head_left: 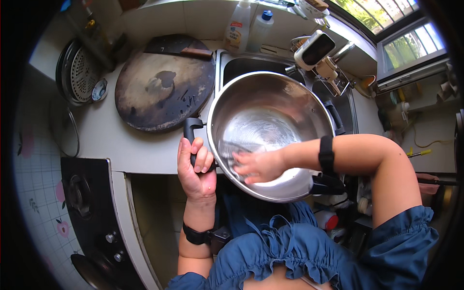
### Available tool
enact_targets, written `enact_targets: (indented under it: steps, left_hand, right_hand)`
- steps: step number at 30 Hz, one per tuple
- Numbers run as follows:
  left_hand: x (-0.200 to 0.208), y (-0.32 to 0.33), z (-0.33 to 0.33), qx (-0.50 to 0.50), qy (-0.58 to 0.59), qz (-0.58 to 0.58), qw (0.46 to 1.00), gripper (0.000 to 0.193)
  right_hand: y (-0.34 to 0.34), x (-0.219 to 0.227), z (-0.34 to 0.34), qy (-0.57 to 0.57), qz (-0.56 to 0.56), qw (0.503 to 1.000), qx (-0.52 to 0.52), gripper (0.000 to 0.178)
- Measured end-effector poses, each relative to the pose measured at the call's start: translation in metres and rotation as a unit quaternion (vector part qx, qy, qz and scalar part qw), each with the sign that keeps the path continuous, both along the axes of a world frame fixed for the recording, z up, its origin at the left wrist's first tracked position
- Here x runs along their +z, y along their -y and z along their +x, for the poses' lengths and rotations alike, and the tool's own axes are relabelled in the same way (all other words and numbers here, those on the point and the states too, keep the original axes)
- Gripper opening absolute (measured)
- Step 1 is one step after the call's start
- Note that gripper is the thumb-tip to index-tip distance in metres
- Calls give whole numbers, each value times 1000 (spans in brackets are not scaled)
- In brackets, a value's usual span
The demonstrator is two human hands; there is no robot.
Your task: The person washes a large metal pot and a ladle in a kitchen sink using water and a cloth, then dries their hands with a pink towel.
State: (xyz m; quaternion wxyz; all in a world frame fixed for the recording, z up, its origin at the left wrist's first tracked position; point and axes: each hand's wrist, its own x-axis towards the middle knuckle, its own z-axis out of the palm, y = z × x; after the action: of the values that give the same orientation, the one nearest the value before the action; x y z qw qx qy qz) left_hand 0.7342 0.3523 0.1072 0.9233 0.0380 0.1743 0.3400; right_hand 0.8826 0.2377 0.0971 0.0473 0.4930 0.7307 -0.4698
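Head view: pot [290, 104] tilted at the sink [241, 65]'s near edge.
Left hand [196, 162] wraps its handle [193, 124]; right hand [261, 166] reaches inside, grip unclear. Pale streaks [261, 129] show, so work looks half done.

Daylight Upper Right, Darkness at the Edges

Daylight enters through the barred window [369, 13], leaving the greenery outside partly washed out. Glare swirls across the bottom of my steel pot [270, 123]. My right hand [262, 166] looks slightly blurred, while my left hand [195, 169] is sharper. The stove [94, 212] sits in dimmer light. Fisheye distortion bows the counter [94, 133], and black swallows the corners.
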Motion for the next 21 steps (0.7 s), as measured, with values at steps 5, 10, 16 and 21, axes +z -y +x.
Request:
enact_targets:
  steps: [5,10,16,21]
  left_hand:
    - [2,-7,-12,24,-31,-6,999,28]
    - [0,0,-4,-13,-3,-17,1000,28]
    - [9,-6,-5,13,-8,-28,999,27]
    - [3,-19,-13,-14,59,-35,998,28]
  right_hand:
    - [22,27,33,170,-274,933,160,54]
    - [14,-6,96,286,-214,934,20,63]
    - [-35,-20,-3,27,96,994,-53,52]
    - [-1,1,-5,-75,56,995,16,26]
